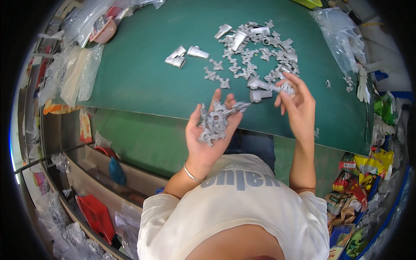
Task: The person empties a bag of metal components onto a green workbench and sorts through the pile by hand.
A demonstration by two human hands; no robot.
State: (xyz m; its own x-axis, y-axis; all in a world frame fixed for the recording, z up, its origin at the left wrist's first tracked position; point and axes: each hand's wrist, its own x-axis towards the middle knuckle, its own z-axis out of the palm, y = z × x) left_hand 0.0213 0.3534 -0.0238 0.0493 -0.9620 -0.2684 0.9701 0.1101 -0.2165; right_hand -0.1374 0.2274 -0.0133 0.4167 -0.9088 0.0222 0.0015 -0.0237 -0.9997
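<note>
Green matting covers the desk [143, 73], whose far edges bend away toward the dark fisheye rim, so the corners are hard to make out. Along the lower left, shelves hold red objects [96, 213] and crumpled clear plastic, too blurred to tell apart. The person's own head and pale shirt fill the bottom of the view and hide whatever lies just under the desk's near edge.

A pink bowl [104, 30] sits at the far left corner, half covered by clear bags, so its contents cannot be seen. Another clear plastic bag [340, 37] lies at the far right with a few small grey parts beside it. Colourful wrappers [362, 173] pile up at the lower right.

A scatter of small silver metal castings [255, 56] spreads across the middle and far right of the desk, with two larger pieces [184, 55] lying apart to the left.

The left hand [210, 134] is held palm up, fingers open and slightly cupped, cradling a heap of castings [214, 123]. The right hand [297, 104] hovers just beside it, its fingers [284, 89] pinched on one small casting [286, 88] above the desk's near edge.
</note>
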